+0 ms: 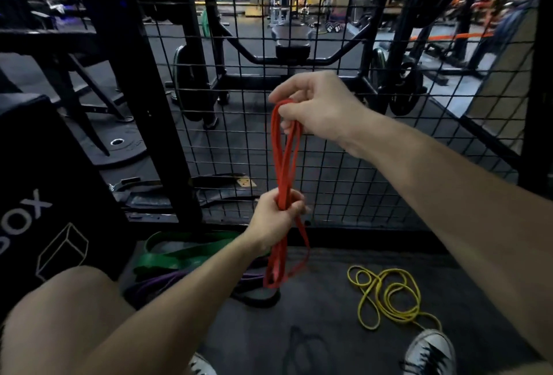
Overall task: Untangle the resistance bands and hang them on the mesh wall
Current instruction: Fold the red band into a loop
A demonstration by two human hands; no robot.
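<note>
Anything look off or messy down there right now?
Yes. The yellow band lies in tangled loops on the floor by the shoe, and green and purple bands sit heaped at the mesh wall's base, none hung.

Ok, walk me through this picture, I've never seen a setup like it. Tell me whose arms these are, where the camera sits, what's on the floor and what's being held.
There is no machine here: a person wears a camera on the head, so you look down along their own bare arms. The right hand pinches the top of a red resistance band, and the left hand grips the same band lower down; its loops hang below. Ahead stands a black mesh wall, with gym equipment behind it. On the dark floor lie a tangled yellow band, a green band and a purple band beside it. The person's sneakers show at the bottom.
</note>
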